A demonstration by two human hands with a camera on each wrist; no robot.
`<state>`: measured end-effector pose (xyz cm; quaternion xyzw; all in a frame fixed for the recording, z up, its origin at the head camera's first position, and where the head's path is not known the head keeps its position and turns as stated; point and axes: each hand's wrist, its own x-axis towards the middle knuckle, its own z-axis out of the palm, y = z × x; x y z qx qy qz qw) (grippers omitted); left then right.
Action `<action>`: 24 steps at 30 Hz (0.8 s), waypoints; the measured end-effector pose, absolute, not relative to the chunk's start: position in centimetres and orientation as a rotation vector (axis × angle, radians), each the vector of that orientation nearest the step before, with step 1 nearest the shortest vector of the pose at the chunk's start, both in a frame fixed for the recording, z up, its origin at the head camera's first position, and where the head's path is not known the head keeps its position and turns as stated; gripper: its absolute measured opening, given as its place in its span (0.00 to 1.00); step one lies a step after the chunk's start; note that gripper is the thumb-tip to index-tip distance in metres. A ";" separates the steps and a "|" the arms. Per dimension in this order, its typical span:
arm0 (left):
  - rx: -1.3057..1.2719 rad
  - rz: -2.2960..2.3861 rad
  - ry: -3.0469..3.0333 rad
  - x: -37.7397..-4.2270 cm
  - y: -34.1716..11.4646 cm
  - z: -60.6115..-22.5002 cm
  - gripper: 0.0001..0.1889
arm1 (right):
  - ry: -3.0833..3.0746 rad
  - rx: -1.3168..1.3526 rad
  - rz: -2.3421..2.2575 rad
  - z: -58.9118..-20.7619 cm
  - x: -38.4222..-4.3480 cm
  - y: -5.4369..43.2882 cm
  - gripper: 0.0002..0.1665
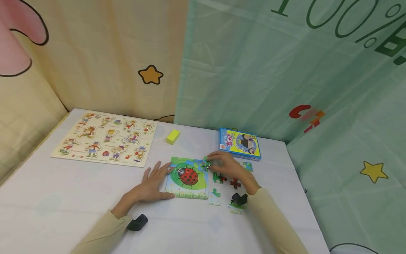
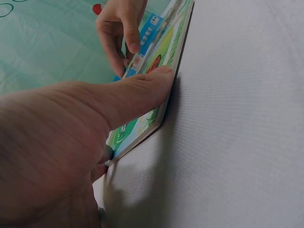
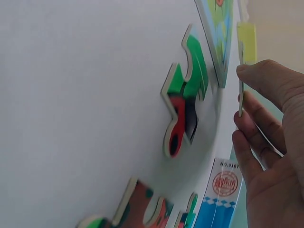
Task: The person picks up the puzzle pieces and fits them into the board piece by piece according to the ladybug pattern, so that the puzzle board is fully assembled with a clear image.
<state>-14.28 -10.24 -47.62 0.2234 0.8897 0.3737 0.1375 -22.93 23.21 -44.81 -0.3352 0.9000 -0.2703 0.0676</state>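
A square ladybug picture board (image 1: 191, 194) lies flat on the white table. My left hand (image 1: 151, 186) rests at its left side, fingers spread along the left edge and thumb on the near edge. In the left wrist view, that thumb (image 2: 142, 90) lies over the board's rim. My right hand (image 1: 226, 165) is above the board's far right corner. Between thumb and fingertips it pinches a thin jigsaw piece (image 3: 241, 89), seen edge-on in the right wrist view. Loose jigsaw pieces lie right of the board, among them a green-and-red piece (image 3: 192, 76) and a red piece (image 1: 235, 183).
A blue and yellow box (image 1: 240, 144) stands behind the right hand. At the back left lies a large board (image 1: 104, 141) with sports figures. A yellow block (image 1: 173, 136) sits between them. Curtains (image 1: 234, 70) hang behind the table.
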 end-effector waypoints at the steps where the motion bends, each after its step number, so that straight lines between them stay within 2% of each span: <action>1: 0.650 1.081 2.572 -14.3 -10.2 -47.6 0.54 | 2.716 -1.015 -0.803 -44.8 -22.9 23.0 0.18; 8: 0.653 1.088 2.575 -14.3 -10.3 -47.5 0.54 | 2.679 -0.999 -0.779 -44.2 -22.9 21.1 0.19; 18: 0.644 1.065 2.574 -14.2 -10.3 -47.3 0.54 | 2.642 -1.160 -0.693 -44.2 -23.5 18.1 0.20; 24: 0.640 1.075 2.571 -14.2 -10.3 -46.8 0.54 | 2.611 -1.144 -0.678 -44.4 -23.7 16.7 0.19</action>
